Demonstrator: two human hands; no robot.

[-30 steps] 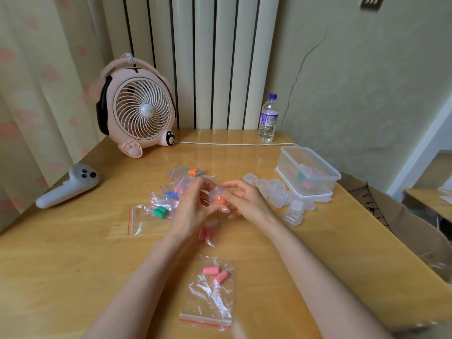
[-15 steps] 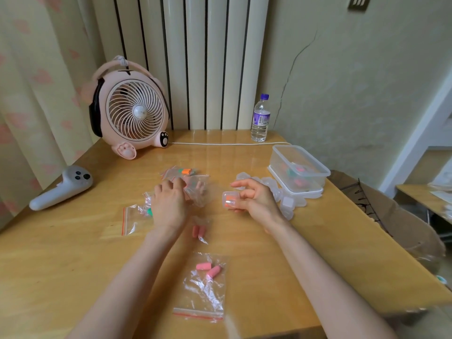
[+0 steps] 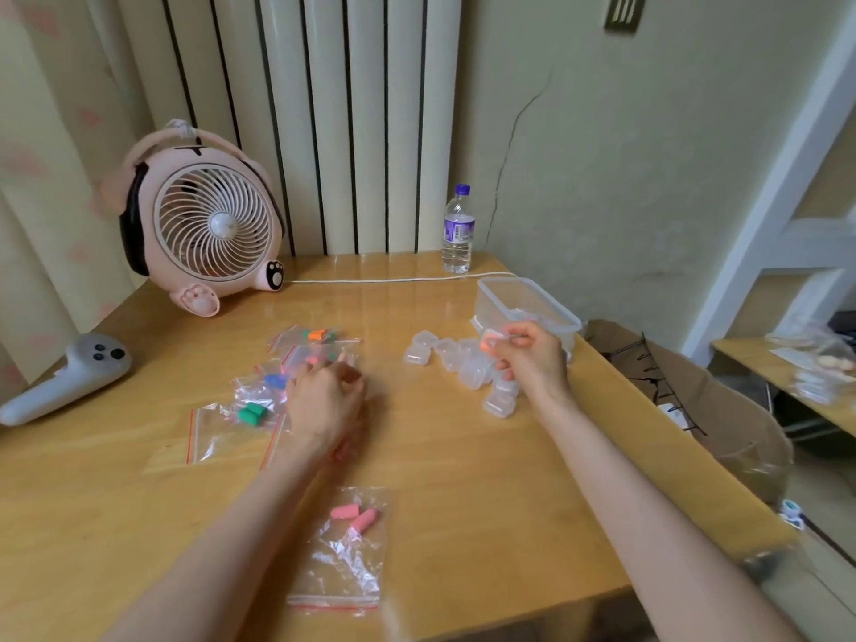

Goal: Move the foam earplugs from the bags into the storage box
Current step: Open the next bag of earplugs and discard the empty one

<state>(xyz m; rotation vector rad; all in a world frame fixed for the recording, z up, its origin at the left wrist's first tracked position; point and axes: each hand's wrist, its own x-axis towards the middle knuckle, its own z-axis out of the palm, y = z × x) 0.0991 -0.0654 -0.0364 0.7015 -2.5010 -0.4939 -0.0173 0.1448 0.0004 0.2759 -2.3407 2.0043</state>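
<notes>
R hand pinches clear case w/ orange earplugs, storage box just past fingertips, so clear the rim, release low; L hand atop bags, grip too blurred to tell.

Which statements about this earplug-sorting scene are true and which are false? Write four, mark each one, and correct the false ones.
1. The right hand holds a small clear case with something orange inside. True.
2. The water bottle lies on its side. False: it stands upright, cap on.
3. The nearest bag holds pink earplugs. True.
4. The green earplugs are in the storage box. False: they are in another bag, left of the left hand.
</notes>
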